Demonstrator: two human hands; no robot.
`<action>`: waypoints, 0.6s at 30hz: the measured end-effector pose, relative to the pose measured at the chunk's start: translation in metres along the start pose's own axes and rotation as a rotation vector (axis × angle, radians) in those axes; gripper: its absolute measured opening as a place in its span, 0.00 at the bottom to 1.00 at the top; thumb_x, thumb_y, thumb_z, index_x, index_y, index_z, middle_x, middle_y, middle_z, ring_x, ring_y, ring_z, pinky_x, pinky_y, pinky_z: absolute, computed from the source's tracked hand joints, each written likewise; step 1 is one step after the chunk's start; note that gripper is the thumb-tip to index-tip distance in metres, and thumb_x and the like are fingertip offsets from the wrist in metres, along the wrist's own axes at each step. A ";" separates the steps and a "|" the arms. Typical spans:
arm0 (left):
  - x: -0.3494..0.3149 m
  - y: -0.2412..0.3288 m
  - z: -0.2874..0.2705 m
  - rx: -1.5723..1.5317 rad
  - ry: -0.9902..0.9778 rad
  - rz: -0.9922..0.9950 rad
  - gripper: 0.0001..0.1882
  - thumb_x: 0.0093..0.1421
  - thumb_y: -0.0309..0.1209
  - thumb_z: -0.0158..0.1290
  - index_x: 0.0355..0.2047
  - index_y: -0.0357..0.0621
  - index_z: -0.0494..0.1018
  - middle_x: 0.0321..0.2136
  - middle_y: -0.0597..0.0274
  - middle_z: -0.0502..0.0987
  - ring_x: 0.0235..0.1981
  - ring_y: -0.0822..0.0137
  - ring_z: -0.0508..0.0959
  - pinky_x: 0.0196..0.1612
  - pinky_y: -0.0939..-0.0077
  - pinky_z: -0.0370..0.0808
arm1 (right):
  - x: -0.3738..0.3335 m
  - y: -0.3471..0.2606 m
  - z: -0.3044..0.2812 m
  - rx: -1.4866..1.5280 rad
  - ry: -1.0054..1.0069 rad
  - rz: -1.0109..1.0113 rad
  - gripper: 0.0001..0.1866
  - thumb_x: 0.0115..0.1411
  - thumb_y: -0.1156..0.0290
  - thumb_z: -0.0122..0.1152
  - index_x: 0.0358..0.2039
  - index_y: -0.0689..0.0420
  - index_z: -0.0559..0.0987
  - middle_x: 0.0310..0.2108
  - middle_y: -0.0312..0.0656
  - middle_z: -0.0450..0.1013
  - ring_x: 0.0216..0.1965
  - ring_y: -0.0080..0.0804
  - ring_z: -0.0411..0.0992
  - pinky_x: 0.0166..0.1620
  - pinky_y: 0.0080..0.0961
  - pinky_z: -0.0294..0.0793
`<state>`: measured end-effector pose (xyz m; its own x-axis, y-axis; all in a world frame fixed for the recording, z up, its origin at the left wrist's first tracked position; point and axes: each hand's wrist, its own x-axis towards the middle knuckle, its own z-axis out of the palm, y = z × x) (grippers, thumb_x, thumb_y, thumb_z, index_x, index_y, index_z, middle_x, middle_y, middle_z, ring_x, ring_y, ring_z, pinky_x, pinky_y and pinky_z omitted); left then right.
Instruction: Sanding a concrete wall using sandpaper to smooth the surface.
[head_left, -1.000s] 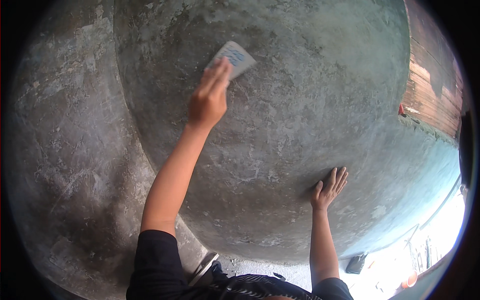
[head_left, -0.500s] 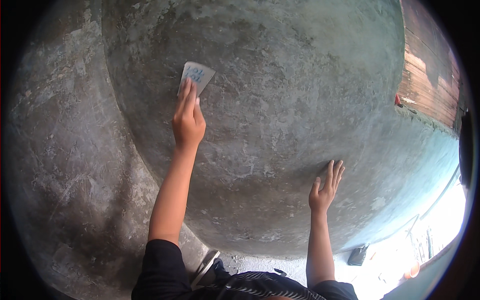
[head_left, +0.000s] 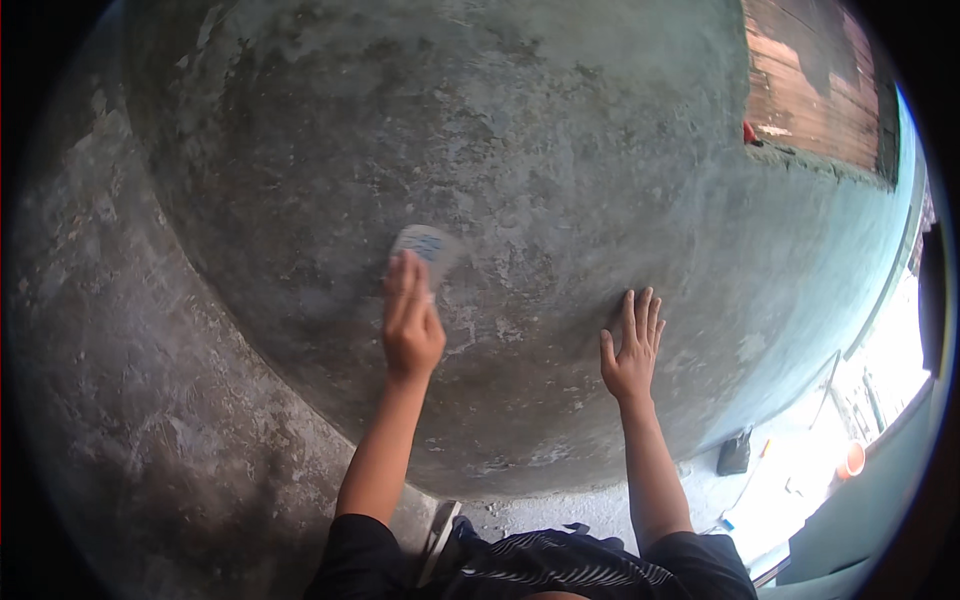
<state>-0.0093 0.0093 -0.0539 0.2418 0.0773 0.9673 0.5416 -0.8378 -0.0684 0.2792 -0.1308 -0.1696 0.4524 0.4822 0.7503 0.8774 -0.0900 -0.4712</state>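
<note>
Your left grip [head_left: 412,335] clasps a pale sheet [head_left: 428,244]; your empty right grip [head_left: 630,370] spreads open; mid-frame, the wall [head_left: 560,200] looks patchy, seemingly unfinished.

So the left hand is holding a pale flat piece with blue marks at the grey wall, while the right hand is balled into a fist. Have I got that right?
Not quite: the right hand is open, its fingers extended, as the head view shows. The left hand does hold the pale flat piece with blue marks at the grey wall.
</note>
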 end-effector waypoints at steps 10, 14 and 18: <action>-0.084 -0.037 -0.016 -0.107 0.319 -0.648 0.21 0.74 0.25 0.42 0.63 0.25 0.66 0.69 0.37 0.62 0.71 0.43 0.62 0.69 0.57 0.63 | 0.001 -0.015 -0.017 0.040 -0.106 0.045 0.45 0.61 0.60 0.63 0.76 0.44 0.53 0.79 0.44 0.39 0.78 0.54 0.37 0.74 0.57 0.44; -0.092 0.033 0.023 -0.204 0.078 -0.451 0.21 0.73 0.24 0.43 0.64 0.25 0.66 0.69 0.37 0.62 0.71 0.40 0.61 0.70 0.55 0.62 | -0.001 -0.014 -0.019 0.042 -0.120 0.026 0.49 0.58 0.65 0.65 0.77 0.48 0.51 0.79 0.49 0.38 0.78 0.55 0.36 0.75 0.52 0.45; -0.091 0.045 0.028 -0.208 -0.005 -0.361 0.22 0.72 0.23 0.44 0.64 0.27 0.67 0.68 0.37 0.63 0.71 0.37 0.60 0.70 0.52 0.61 | -0.004 -0.010 -0.025 -0.021 -0.162 0.007 0.49 0.57 0.65 0.66 0.77 0.47 0.52 0.79 0.49 0.38 0.78 0.56 0.37 0.74 0.54 0.47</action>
<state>0.0157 -0.0207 -0.1521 0.0705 0.3888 0.9186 0.4181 -0.8476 0.3267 0.2723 -0.1533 -0.1564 0.4284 0.6155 0.6615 0.8782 -0.1114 -0.4651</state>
